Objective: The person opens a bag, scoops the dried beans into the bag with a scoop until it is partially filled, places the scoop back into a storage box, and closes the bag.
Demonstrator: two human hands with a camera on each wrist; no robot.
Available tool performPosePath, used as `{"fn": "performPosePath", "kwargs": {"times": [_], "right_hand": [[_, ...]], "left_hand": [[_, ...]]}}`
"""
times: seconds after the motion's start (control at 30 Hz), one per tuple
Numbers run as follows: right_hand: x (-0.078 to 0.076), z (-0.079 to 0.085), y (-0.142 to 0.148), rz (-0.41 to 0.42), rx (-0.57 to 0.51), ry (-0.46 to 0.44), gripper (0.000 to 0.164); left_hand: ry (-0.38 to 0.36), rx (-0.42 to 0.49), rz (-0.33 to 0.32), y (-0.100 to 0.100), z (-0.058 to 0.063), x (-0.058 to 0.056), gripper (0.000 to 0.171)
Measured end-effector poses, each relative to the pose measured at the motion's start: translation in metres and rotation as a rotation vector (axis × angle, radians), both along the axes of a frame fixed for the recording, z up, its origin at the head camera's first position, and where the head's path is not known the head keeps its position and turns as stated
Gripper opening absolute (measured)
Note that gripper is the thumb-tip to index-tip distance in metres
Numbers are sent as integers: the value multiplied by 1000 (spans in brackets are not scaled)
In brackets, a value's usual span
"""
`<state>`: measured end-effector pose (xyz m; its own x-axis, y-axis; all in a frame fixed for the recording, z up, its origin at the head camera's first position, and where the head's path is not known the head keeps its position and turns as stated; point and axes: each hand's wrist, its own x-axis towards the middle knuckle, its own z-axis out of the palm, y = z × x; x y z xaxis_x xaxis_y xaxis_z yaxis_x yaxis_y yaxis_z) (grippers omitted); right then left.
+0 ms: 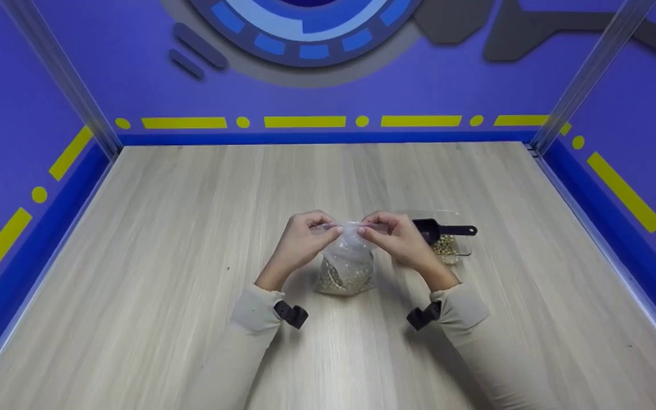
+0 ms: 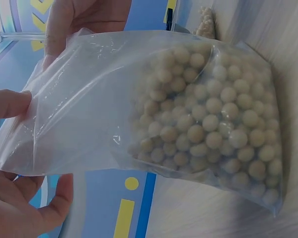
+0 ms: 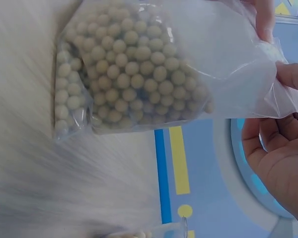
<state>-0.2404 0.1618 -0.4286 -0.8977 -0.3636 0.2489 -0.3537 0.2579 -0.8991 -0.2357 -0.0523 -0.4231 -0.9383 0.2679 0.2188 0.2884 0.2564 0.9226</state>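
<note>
A clear plastic bag (image 1: 349, 259) stands upright on the table between the two hands, its lower half full of small round beige balls (image 2: 213, 114). The left hand (image 1: 303, 242) pinches the left side of the bag's top edge between thumb and fingers. At the opposite side, the right hand (image 1: 399, 239) pinches the same edge. Both hands sit close together, level with each other. In the right wrist view, the bag's upper part is bare clear film, pulled taut near the right thumb (image 3: 293, 77). Whether the bag's mouth is sealed I cannot tell.
Just right of the right hand stands a clear container (image 1: 463, 250) with similar balls in it, partly hidden by that hand. A black scoop (image 1: 459, 230) lies across it. Blue-purple panels (image 1: 328, 102) enclose the wooden table (image 1: 180, 228) at the back and sides.
</note>
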Motion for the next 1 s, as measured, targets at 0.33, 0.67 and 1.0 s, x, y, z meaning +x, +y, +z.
{"fn": "performPosePath", "kwargs": {"times": [0.33, 0.67, 1.0], "right_hand": [[0, 1, -1, -27, 70, 56, 19], [-3, 9, -1, -16, 150, 111, 16], [-3, 17, -14, 59, 179, 277, 10]], "left_hand": [[24, -2, -23, -2, -2, 0, 8], [49, -42, 37, -14, -2, 0, 7], [178, -58, 10, -10, -2, 2, 7]]}}
